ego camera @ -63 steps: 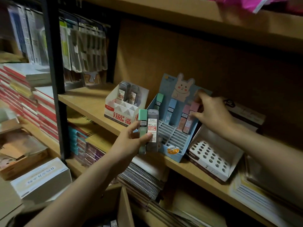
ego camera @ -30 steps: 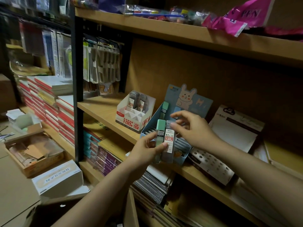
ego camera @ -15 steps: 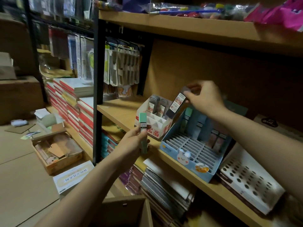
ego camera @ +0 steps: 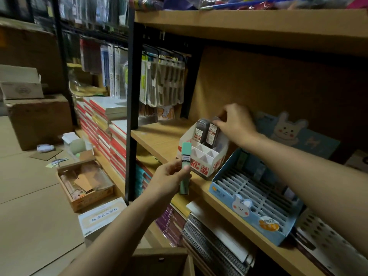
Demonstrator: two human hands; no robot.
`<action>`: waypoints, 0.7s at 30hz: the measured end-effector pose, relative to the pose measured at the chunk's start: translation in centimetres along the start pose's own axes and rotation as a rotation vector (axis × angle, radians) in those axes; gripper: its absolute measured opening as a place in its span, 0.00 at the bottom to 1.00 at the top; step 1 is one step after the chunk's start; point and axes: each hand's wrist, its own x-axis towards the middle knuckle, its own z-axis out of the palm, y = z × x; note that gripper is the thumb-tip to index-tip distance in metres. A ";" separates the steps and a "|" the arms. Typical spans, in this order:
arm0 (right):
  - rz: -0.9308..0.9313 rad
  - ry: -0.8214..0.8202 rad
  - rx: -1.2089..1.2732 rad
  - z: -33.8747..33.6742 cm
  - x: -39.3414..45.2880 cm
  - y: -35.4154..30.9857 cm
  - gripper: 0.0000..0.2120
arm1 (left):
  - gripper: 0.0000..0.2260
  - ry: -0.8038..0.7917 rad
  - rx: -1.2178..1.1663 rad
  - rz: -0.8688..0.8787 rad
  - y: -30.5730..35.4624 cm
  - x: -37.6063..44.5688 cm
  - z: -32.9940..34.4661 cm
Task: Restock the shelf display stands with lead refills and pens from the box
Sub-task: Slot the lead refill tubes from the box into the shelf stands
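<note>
Wooden shelf (ego camera: 159, 136) – left hand (ego camera: 167, 180) grips green refill (ego camera: 185, 168); right hand (ego camera: 235, 122) pinches dark refill (ego camera: 212, 132).

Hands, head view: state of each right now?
Left hand: holding green lead refill case.
Right hand: fingers pinching dark lead refill case at the white display stand.

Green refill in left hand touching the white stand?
Cannot tell. Head view: green refill in left hand overlaps white stand in front; no gap or contact visible.
</note>
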 end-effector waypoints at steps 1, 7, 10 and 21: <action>-0.009 -0.022 -0.031 0.1 -0.1 0.1 0.08 | 0.10 0.000 0.009 0.002 -0.1 0.0 0.1; -0.060 -0.060 -0.284 0.6 -1.2 0.4 0.09 | 0.11 0.007 0.006 0.030 0.5 -0.7 1.4; -0.051 0.029 -0.131 -0.9 -2.5 0.2 0.12 | 0.13 0.015 -0.023 0.054 1.1 -1.6 1.9; 0.128 -0.267 0.546 -5.5 -13.5 -1.5 0.08 | 0.11 -0.144 0.115 0.232 1.9 -5.1 3.6</action>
